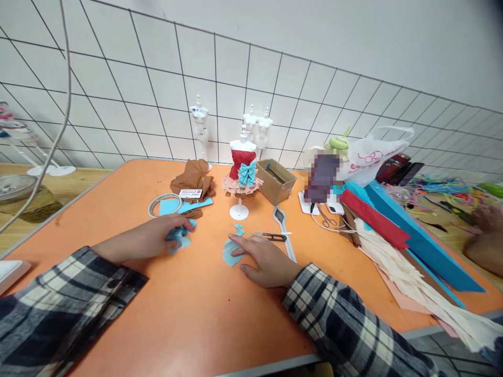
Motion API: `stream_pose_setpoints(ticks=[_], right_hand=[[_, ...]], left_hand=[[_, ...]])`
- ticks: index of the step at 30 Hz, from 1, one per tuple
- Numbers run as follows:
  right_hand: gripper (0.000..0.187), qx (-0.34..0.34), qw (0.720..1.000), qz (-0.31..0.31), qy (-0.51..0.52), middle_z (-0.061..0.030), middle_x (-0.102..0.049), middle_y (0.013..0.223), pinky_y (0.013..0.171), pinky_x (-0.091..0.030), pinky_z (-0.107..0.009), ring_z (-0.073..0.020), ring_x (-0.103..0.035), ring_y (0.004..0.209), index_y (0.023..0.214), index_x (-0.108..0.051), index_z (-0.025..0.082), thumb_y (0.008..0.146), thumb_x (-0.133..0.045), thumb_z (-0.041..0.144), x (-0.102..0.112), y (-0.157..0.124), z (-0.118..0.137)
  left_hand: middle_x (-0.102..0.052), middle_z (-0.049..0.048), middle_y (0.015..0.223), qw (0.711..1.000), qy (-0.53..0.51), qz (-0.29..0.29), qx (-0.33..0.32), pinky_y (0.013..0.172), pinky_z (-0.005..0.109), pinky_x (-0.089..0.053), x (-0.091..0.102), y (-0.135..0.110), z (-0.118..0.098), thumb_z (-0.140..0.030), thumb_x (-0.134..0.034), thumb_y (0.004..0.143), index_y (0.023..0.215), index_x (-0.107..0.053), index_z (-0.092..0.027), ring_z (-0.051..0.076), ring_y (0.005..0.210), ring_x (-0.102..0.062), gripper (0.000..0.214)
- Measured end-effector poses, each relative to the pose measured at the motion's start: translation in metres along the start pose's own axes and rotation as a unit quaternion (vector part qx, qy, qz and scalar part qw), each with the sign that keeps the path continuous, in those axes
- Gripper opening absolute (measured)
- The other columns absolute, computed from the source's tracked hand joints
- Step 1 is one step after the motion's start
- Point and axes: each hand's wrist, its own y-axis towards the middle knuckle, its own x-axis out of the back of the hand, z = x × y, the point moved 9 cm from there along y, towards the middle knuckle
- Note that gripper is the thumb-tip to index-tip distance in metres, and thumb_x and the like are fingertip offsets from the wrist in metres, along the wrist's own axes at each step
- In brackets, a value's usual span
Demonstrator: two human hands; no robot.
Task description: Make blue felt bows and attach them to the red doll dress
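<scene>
My left hand [151,238] rests on the orange table [188,309] with its fingers closed on a small light-blue paper piece [179,239]. My right hand [265,259] lies flat with fingers stretched out, pressing on another light-blue paper piece [231,254]. A tiny folded blue bow [239,229] lies just beyond it. Small black snips [273,236] lie right by my right fingertips. A mini mannequin [242,173] on a white stand wears a red bodice, a pink skirt and a blue bow.
Brown paper with a tape roll [164,204] sits behind my left hand. A cardboard box [276,180], a grey craft tool [286,235], scissors [326,217], a phone on a stand, and red, blue and cream paper sheets [393,230] fill the right. Another person's hand [485,233] is at far right.
</scene>
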Motion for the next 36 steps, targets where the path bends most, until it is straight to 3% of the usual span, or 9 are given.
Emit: stream_pose_setpoints(ticks=[2,6,13,18,22,25,28,31,36], right_hand=[[0.074,0.000,1.000,0.004,0.003,-0.0020,-0.069,0.118,0.103,-0.038,-0.041,-0.0242,-0.054,0.114,0.150,-0.028,0.021,0.082,-0.056,0.021,-0.001,0.000,0.001],[0.074,-0.006,1.000,0.005,0.002,-0.0014,-0.068,0.119,0.103,-0.038,-0.041,-0.0241,-0.053,0.114,0.150,-0.027,0.021,0.082,-0.057,0.021,-0.001,0.000,0.001],[0.076,-0.013,1.000,0.001,0.011,-0.0022,-0.068,0.120,0.104,-0.038,-0.042,-0.0249,-0.051,0.120,0.151,-0.025,0.021,0.082,-0.057,0.022,0.000,0.000,-0.001],[0.075,-0.003,0.999,-0.018,0.030,-0.0029,-0.069,0.118,0.103,-0.038,-0.041,-0.0239,-0.052,0.117,0.150,-0.026,0.020,0.082,-0.059,0.020,0.003,0.000,0.000],[0.073,0.010,0.995,-0.072,0.062,-0.0043,-0.067,0.120,0.098,-0.042,-0.040,-0.0212,-0.056,0.108,0.148,-0.029,0.023,0.082,-0.060,0.018,0.012,-0.001,0.002],[0.067,0.015,0.989,-0.125,0.074,-0.0056,-0.064,0.115,0.091,-0.046,-0.037,-0.0192,-0.057,0.099,0.145,-0.036,0.024,0.083,-0.059,0.017,0.021,-0.003,0.003],[0.054,0.020,0.985,-0.164,0.051,-0.0080,-0.059,0.112,0.090,-0.047,-0.037,-0.0197,-0.055,0.101,0.136,-0.050,0.023,0.083,-0.058,0.017,0.028,-0.004,0.005],[0.044,0.034,0.981,-0.189,-0.014,-0.0084,-0.057,0.119,0.088,-0.047,-0.038,-0.0211,-0.054,0.103,0.123,-0.063,0.027,0.082,-0.058,0.014,0.034,-0.007,0.010],[0.050,0.057,0.979,-0.186,-0.059,-0.0058,-0.056,0.129,0.089,-0.047,-0.039,-0.0207,-0.053,0.102,0.119,-0.067,0.031,0.076,-0.056,0.007,0.034,-0.009,0.015]], left_hand=[[-0.072,0.0034,0.093,0.999,-0.010,0.040,0.034,0.069,0.029,-0.049,-0.011,0.005,0.003,-0.039,-0.053,0.084,0.096,-0.068,-0.023,0.022,0.080,-0.064,0.025],[-0.067,0.0090,0.112,0.989,0.064,-0.132,0.020,0.090,0.039,-0.045,0.010,0.009,-0.020,-0.026,-0.046,0.088,0.114,-0.061,-0.022,0.028,0.105,-0.060,0.031],[-0.066,0.0127,0.114,0.994,0.090,-0.057,-0.005,0.086,0.041,-0.047,-0.018,0.009,-0.048,-0.043,-0.056,0.085,0.124,-0.053,-0.017,0.031,0.102,-0.061,0.047],[-0.068,0.0063,0.087,0.964,0.074,-0.197,-0.160,0.079,0.036,-0.044,0.005,-0.012,-0.095,-0.025,-0.054,0.087,0.091,-0.062,-0.021,0.023,0.084,-0.060,0.011],[-0.065,0.0035,0.072,0.916,0.034,-0.140,-0.375,0.064,0.032,-0.040,-0.018,-0.040,-0.154,-0.017,-0.057,0.084,0.088,-0.063,-0.020,0.018,0.066,-0.053,0.008],[-0.063,0.0034,0.069,0.938,-0.028,-0.066,-0.339,0.060,0.031,-0.037,-0.038,-0.034,-0.170,-0.016,-0.053,0.087,0.084,-0.063,-0.020,0.018,0.065,-0.053,0.012],[-0.055,0.0001,0.061,0.963,-0.238,-0.009,-0.129,0.053,0.025,-0.036,-0.053,-0.012,-0.147,-0.027,-0.046,0.093,0.074,-0.059,-0.017,0.013,0.056,-0.048,0.025],[-0.044,-0.0048,0.053,0.899,-0.432,0.037,0.064,0.045,0.022,-0.030,-0.076,-0.006,-0.115,-0.043,-0.043,0.093,0.073,-0.055,-0.017,0.010,0.047,-0.037,0.035],[-0.047,-0.0048,0.054,0.848,-0.516,0.032,0.120,0.047,0.021,-0.029,-0.084,-0.003,-0.097,-0.049,-0.049,0.089,0.084,-0.060,-0.015,0.010,0.048,-0.039,0.036]])
